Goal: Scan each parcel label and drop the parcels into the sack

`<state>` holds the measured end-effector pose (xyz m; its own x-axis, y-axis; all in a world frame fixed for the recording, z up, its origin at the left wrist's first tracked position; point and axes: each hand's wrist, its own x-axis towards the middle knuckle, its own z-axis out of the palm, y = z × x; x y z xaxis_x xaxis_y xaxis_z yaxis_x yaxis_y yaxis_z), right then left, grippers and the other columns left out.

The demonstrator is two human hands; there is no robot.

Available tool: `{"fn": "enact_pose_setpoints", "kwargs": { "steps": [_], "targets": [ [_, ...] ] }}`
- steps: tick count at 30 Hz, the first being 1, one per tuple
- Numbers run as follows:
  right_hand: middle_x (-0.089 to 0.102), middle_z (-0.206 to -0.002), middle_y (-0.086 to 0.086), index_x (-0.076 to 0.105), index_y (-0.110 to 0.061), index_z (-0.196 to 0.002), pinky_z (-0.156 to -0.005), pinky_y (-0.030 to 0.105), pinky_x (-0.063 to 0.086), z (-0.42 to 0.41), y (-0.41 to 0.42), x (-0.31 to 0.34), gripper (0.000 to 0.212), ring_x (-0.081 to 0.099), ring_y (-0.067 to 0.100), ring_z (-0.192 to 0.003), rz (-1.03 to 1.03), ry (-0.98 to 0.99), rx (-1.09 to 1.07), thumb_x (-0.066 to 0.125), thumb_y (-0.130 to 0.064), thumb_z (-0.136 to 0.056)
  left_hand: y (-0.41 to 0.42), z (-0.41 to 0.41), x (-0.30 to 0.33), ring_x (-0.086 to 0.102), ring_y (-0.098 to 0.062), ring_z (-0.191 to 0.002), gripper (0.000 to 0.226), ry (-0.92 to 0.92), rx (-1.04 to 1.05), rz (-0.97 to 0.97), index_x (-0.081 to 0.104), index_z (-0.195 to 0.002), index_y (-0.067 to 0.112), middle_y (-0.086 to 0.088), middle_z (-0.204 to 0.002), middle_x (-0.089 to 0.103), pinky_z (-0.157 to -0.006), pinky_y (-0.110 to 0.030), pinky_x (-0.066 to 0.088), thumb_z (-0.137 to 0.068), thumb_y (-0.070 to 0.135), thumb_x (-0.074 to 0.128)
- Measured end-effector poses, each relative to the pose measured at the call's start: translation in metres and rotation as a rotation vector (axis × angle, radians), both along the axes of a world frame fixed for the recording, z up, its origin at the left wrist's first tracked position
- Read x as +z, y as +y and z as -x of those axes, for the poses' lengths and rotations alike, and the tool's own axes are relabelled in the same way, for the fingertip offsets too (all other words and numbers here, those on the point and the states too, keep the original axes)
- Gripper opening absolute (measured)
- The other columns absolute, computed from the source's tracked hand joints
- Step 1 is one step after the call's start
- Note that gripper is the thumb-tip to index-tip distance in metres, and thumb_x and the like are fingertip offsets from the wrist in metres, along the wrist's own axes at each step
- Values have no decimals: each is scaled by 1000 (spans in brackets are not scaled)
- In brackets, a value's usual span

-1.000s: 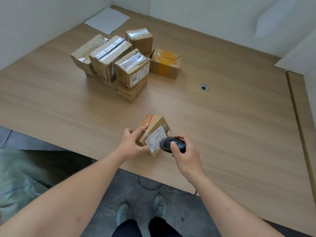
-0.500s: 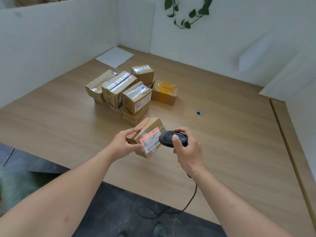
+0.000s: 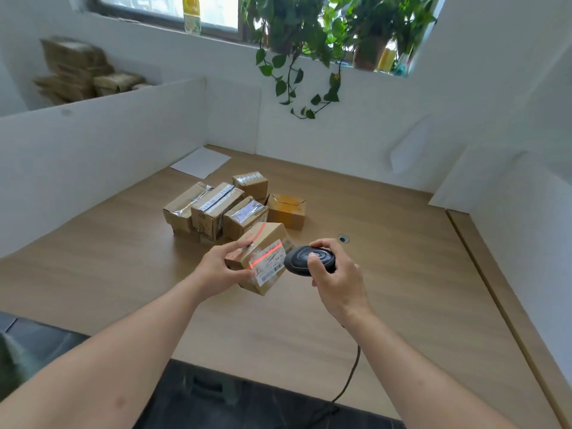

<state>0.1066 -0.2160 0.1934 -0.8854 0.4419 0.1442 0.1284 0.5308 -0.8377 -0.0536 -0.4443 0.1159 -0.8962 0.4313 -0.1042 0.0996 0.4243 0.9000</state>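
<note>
My left hand [image 3: 218, 269] grips a small cardboard parcel [image 3: 266, 239] above the wooden table [image 3: 387, 289], its white label [image 3: 270, 264] turned toward the right. My right hand [image 3: 335, 274] holds a black corded scanner [image 3: 301, 261] just right of the parcel, aimed at the label. A red scan line lies across the label. A pile of several taped cardboard parcels [image 3: 216, 205] sits on the table behind the held one. A sliver of greenish sack [image 3: 12, 363] shows at the lower left edge, below table level.
A white sheet of paper [image 3: 201, 162] lies in the table's far left corner. A round cable hole [image 3: 343, 239] is right of the pile. White partitions wall the table on three sides. Plants hang from the window sill above. The scanner's cable [image 3: 349, 376] drops over the front edge.
The view has tilted upward, bringing the window and plants into sight. The parcel and scanner stay together in my hands, and the red scan line now lies on the label.
</note>
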Motion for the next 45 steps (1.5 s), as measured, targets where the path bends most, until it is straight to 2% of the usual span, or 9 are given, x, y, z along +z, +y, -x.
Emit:
{"fn": "enact_pose_setpoints", "kwargs": {
  "steps": [5, 9, 15, 19, 24, 26, 29, 38, 45],
  "targets": [
    [76, -89, -11, 61, -47, -108, -73, 51, 62, -19, -14, 10, 31, 73, 20, -79, -1, 25, -11, 53, -61, -81, -12, -14, 14, 60, -23, -120, 73, 35, -26, 12, 64, -132, 57, 2, -140, 57, -87, -31, 57, -73, 28, 95],
    [75, -92, -12, 60, -51, -107, -72, 53, 63, -34, -22, 13, 28, 73, 19, -80, 18, 49, 4, 54, -61, -83, -22, -33, 27, 57, -24, -124, 74, 64, -12, 26, 62, -130, 61, 2, -141, 54, -98, -41, 57, -69, 35, 94],
    [73, -103, -11, 60, -45, -116, -73, 52, 65, -59, -28, 16, 40, 74, 19, -87, 42, 59, 102, 51, -66, -83, -35, -78, 38, 61, -24, -117, 72, 72, 14, -7, 62, -136, 55, 2, -136, 57, -85, -32, 60, -75, 32, 93],
    [70, -106, -13, 60, -41, -121, -72, 48, 66, -79, -39, 11, 48, 74, 19, -91, 94, 53, 210, 51, -69, -83, -48, -121, 41, 62, -22, -117, 70, 56, 90, -30, 60, -142, 45, 1, -136, 56, -91, -39, 61, -81, 27, 90],
    [70, -112, -13, 61, -41, -125, -76, 43, 68, -101, -69, -5, 53, 74, 19, -99, 184, 19, 348, 53, -72, -83, -73, -181, 39, 57, -10, -116, 69, 35, 198, 17, 54, -149, 40, 12, -134, 49, -74, -16, 56, -89, 26, 84],
    [71, -115, -11, 61, -45, -127, -80, 46, 67, -108, -87, -15, 51, 74, 19, -101, 203, -1, 401, 53, -72, -84, -88, -206, 38, 53, -11, -123, 69, 42, 254, 50, 54, -149, 42, 12, -139, 47, -85, -16, 53, -88, 32, 85],
    [72, -121, -6, 61, -47, -126, -84, 48, 67, -117, -121, -30, 48, 73, 18, -105, 213, -25, 505, 52, -71, -86, -126, -241, 31, 54, -17, -130, 75, 61, 371, 132, 55, -145, 51, 7, -144, 53, -109, -37, 49, -77, 51, 88],
    [72, -112, -20, 63, -49, -121, -83, 50, 66, -119, -247, -48, 37, 73, 14, -103, 230, -92, 741, 58, -65, -89, -261, -302, 8, 61, -14, -123, 80, -13, 638, 179, 53, -137, 65, 8, -137, 60, -108, -44, 53, -64, 68, 85],
    [71, -107, -23, 60, -52, -124, -83, 41, 65, -105, -357, -81, 27, 72, 7, -96, 142, -208, 821, 63, -54, -97, -372, -310, -19, 57, -14, -123, 71, -65, 699, 224, 59, -143, 49, 6, -136, 58, -108, -34, 45, -80, 36, 89]
  ]
}}
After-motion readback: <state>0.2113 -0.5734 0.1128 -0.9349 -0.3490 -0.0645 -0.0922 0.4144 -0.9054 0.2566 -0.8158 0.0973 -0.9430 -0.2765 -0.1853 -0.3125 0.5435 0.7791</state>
